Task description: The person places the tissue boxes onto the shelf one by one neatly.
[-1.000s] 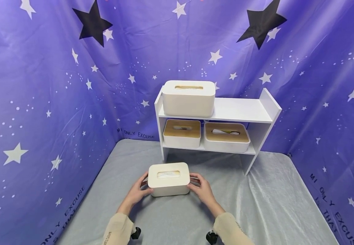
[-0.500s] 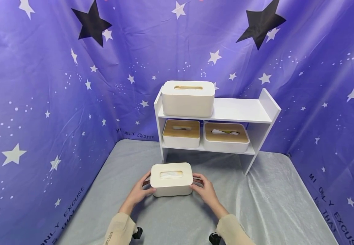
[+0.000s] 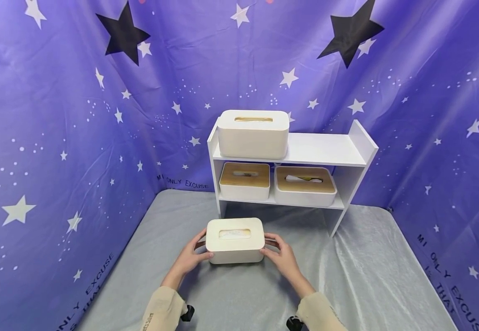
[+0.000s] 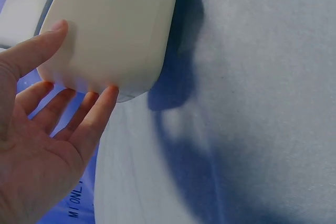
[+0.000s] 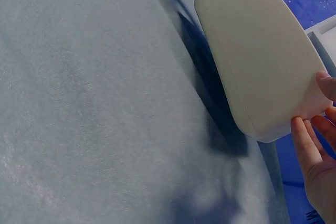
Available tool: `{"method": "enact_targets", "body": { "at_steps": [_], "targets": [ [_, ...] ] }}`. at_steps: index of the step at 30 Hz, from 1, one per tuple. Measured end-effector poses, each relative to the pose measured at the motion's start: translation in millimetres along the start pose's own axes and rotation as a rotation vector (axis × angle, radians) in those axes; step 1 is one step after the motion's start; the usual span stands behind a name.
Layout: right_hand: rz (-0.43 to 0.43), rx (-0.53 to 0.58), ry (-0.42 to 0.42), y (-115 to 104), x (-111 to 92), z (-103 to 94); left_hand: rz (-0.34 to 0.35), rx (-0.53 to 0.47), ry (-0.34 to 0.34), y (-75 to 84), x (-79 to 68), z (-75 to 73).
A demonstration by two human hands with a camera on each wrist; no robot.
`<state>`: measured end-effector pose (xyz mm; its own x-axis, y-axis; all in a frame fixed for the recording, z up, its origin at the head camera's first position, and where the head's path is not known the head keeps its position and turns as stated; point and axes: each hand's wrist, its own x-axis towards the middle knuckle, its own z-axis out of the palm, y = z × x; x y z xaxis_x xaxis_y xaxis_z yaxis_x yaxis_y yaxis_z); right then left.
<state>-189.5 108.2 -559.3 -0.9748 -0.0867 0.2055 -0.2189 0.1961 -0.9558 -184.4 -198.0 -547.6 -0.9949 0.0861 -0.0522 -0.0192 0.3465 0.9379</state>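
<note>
A cream tissue box (image 3: 236, 255) with rounded corners and a slot in its lid is held between both hands, close over the grey cloth. White tissue shows in the slot. My left hand (image 3: 187, 259) grips the left end, its thumb on the front wall and its fingertips against the end of the box (image 4: 113, 30) in the left wrist view. At the other end my right hand (image 3: 284, 261) grips in the same way, with its thumb on the front of the box (image 5: 257, 56) and fingers at the end and lower edge in the right wrist view.
Behind the hands stands a white two-tier shelf (image 3: 322, 149). A larger white tissue box (image 3: 253, 140) sits on its top left. Two boxes with wooden lids, a left one (image 3: 245, 191) and a right one (image 3: 305, 197), share the lower tier. Purple star curtains (image 3: 77, 138) surround the grey cloth (image 3: 372, 276).
Both hands have moved the tissue box a little to the right, and it shows slightly larger and higher in the head view. The shelf and its boxes stay put.
</note>
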Motion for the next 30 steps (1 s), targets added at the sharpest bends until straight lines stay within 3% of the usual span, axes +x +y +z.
{"method": "enact_targets", "body": {
  "at_steps": [15, 30],
  "targets": [
    [0.036, 0.048, 0.021, -16, -3, -14.2, 0.086, 0.007, 0.011, 19.3, -2.4, 1.4],
    [-0.034, 0.027, 0.058, -39, -11, -37.4, 0.157, 0.045, -0.002, 43.6, -2.6, 6.9]
  ]
}}
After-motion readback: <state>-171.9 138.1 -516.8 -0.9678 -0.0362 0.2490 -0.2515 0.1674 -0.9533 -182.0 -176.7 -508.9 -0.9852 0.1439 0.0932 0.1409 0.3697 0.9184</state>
